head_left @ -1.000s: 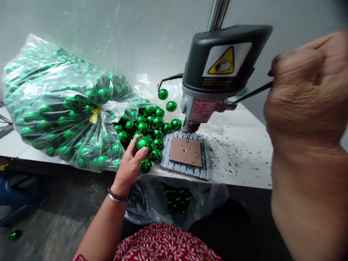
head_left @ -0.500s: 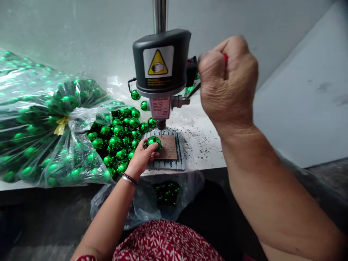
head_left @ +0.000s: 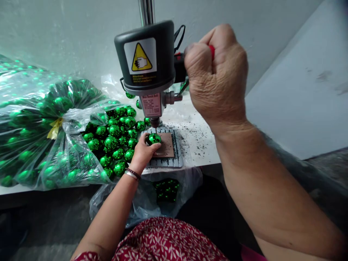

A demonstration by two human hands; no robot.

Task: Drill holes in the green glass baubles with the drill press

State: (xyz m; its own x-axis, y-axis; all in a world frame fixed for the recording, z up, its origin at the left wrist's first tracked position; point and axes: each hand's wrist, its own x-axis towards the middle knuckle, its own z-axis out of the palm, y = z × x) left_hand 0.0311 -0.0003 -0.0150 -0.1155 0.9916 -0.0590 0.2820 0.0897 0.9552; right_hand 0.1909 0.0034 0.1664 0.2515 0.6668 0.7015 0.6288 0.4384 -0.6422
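Between thumb and fingers, my left hand (head_left: 144, 148) holds a shiny green ball (head_left: 154, 138) over a brown board (head_left: 167, 145) on the ribbed metal base (head_left: 177, 159). The thin bit (head_left: 156, 129) of a bench drill (head_left: 145, 58) points down at the top of this ball; whether it touches cannot be told. My right hand (head_left: 217, 76) is closed around the drill's lever, whose red end (head_left: 211, 52) shows between the fingers. A pile of green balls (head_left: 111, 142) lies just left of the base.
A large tied plastic bag (head_left: 54, 145) of green balls covers the left of the white table (head_left: 208, 145). Dark shavings (head_left: 199, 134) are scattered right of the base. Below the table edge, another plastic bag (head_left: 144, 201) holds green balls. A wall stands behind the drill.
The view has shifted, so the drill appears further left. My left hand has moved the ball slightly right relative to the board, under the bit. My right hand keeps hold of the lever.
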